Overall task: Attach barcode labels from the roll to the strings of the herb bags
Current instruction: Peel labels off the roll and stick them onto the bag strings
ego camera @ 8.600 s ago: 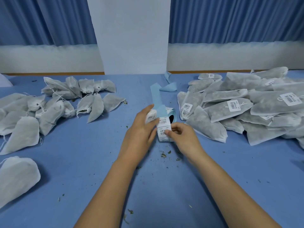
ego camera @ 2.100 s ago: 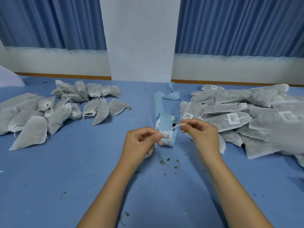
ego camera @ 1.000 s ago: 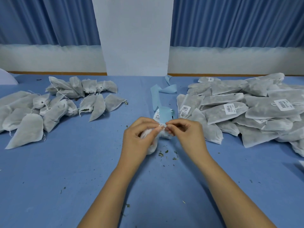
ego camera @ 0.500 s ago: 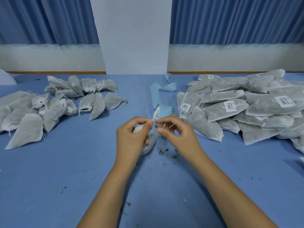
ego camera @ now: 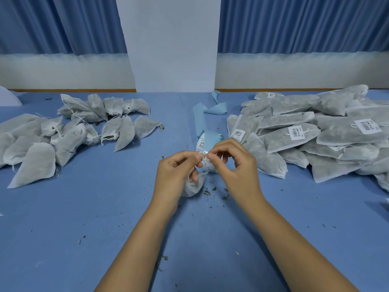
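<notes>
Both hands mid-bench, fingertips meeting. Left hand curled round small herb bag, thumb and forefinger pinching its top. Right hand pinching barcode label right up against it; string too thin to make out tbh. Label roll just behind hands, blue backing strip trailing toward far edge. Unlabelled bags heaped by left edge, labelled bags piled toward right edge. Herb crumbs on bench below hands.

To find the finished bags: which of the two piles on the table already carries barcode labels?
The pile on the person's right: white barcode labels show on several of its bags. The left pile shows none.
</notes>
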Demonstrator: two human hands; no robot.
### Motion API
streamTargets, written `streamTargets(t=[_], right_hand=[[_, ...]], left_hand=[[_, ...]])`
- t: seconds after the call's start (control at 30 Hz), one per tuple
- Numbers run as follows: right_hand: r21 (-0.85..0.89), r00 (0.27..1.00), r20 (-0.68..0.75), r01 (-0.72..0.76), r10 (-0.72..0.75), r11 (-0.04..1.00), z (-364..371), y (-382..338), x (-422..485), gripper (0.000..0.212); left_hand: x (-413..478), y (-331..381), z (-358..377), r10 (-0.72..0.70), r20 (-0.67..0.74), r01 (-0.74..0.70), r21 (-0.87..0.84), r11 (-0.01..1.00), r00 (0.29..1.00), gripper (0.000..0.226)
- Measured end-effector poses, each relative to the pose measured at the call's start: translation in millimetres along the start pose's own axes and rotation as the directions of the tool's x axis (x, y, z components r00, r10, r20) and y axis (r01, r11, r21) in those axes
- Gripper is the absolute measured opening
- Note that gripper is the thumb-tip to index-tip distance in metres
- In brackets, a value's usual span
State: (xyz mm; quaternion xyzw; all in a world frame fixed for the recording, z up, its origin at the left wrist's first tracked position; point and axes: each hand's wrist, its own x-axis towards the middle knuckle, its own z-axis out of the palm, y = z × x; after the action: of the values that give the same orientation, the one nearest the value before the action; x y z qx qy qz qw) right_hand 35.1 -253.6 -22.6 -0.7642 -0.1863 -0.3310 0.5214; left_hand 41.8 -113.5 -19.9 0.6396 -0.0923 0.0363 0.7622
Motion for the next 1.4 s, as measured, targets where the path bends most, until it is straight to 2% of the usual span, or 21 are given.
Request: streamTargets(t=[0.07, 0.13, 0.2, 0.3, 0.37, 0.43, 0.53, 0.63, 0.77, 0.83, 0.93, 1.03, 1.1, 1.2, 1.23, 1.3, 1.37, 1.4], right_hand=[[-0.011, 0.998, 0.025, 0.055, -0.055, 0.998, -0.3, -1.7, -0.6, 0.008], [-0.003, 0.999, 0.037, 0.032, -0.032, 0.999, 1.3, -1.5, -2.5, 0.005], [0.052, 0.997, 0.018, -0.073, 0.072, 0.996, 1.6, -0.4, -2.8, 0.002], [0.126, 0.967, 0.032, -0.256, 0.254, 0.958, -1.5, 2.2, 0.2, 0.013], [0.127, 0.954, 0.023, -0.299, 0.299, 0.946, -2.9, 3.5, 0.9, 0.017], [0.075, 0.969, -0.033, -0.243, 0.246, 0.967, -1.9, 3.2, -1.0, 0.017], [-0.083, 0.991, -0.125, -0.055, 0.044, 0.995, 0.8, 3.5, -5.1, 0.012], [-0.174, 0.979, -0.176, 0.075, -0.106, 0.982, 2.4, 4.2, -5.1, 0.009], [-0.214, 0.968, -0.195, 0.112, -0.155, 0.970, 4.8, 2.5, -5.5, 0.013], [-0.163, 0.966, -0.250, 0.028, -0.069, 0.986, 1.1, 2.3, -3.8, 0.013], [0.033, 0.910, -0.375, -0.175, 0.175, 0.984, -11.3, 4.1, 3.2, 0.017], [0.116, 0.862, -0.399, -0.291, 0.312, 0.950, -16.0, 5.6, 7.6, 0.024], [0.214, 0.825, -0.405, -0.332, 0.393, 0.919, -16.7, 5.2, 9.8, 0.022], [0.397, 0.784, -0.422, -0.292, 0.455, 0.870, -18.9, -1.1, 13.4, 0.016], [0.422, 0.791, -0.423, -0.259, 0.442, 0.869, -18.6, -4.8, 13.3, 0.015], [0.391, 0.859, -0.395, -0.163, 0.325, 0.906, -14.2, -15.4, 8.2, 0.014], [0.245, 0.959, -0.275, 0.003, 0.067, 0.970, -6.2, -25.0, -1.7, 0.015], [0.161, 0.982, -0.171, 0.102, -0.074, 0.982, -1.6, -28.6, -6.6, 0.013]], left_hand=[[0.0, -0.7, -0.5, 0.006, -0.005, -0.006, -0.001, 1.000, 1.000, 0.027], [-0.8, -1.0, -0.1, 0.011, -0.002, -0.011, 0.019, 1.000, 1.000, 0.027], [-1.4, -0.7, 0.2, 0.020, -0.011, -0.019, 0.056, 0.998, 1.000, 0.027], [-3.6, 1.6, 1.8, 0.041, 0.003, -0.041, 0.129, 0.991, 0.999, 0.020], [-6.3, 3.8, 5.0, 0.054, 0.037, -0.059, 0.156, 0.986, 0.998, 0.021], [-8.3, 5.3, 7.4, 0.067, 0.055, -0.075, 0.157, 0.985, 0.996, 0.028], [-9.1, 6.5, 8.7, 0.075, 0.064, -0.083, 0.130, 0.988, 0.995, 0.032], [-8.3, 6.3, 7.9, 0.066, 0.070, -0.073, 0.101, 0.992, 0.995, 0.033], [-10.2, 4.5, 8.5, 0.072, 0.093, -0.080, 0.086, 0.993, 0.993, 0.035], [-9.6, 2.9, 6.9, 0.085, 0.071, -0.093, 0.125, 0.988, 0.994, 0.029], [-2.0, 0.1, 1.9, 0.105, 0.000, -0.103, 0.209, 0.972, 0.994, 0.018], [3.0, -2.8, -0.9, 0.103, 0.053, -0.115, 0.364, 0.924, 0.993, 0.019], [4.6, -4.1, -7.0, 0.083, 0.086, -0.114, 0.463, 0.879, 0.993, 0.017], [7.6, -1.9, -19.6, 0.065, 0.113, -0.108, 0.439, 0.892, 0.991, 0.006], [8.1, -1.7, -21.6, 0.076, 0.097, -0.109, 0.413, 0.904, 0.992, 0.008], [8.8, -0.9, -21.3, 0.105, -0.011, -0.095, 0.337, 0.937, 0.994, 0.010], [8.4, 0.8, -18.4, 0.083, -0.133, -0.060, 0.172, 0.983, 0.988, 0.009], [8.3, 2.0, -17.5, 0.042, -0.170, -0.033, 0.055, 0.998, 0.984, 0.010]])
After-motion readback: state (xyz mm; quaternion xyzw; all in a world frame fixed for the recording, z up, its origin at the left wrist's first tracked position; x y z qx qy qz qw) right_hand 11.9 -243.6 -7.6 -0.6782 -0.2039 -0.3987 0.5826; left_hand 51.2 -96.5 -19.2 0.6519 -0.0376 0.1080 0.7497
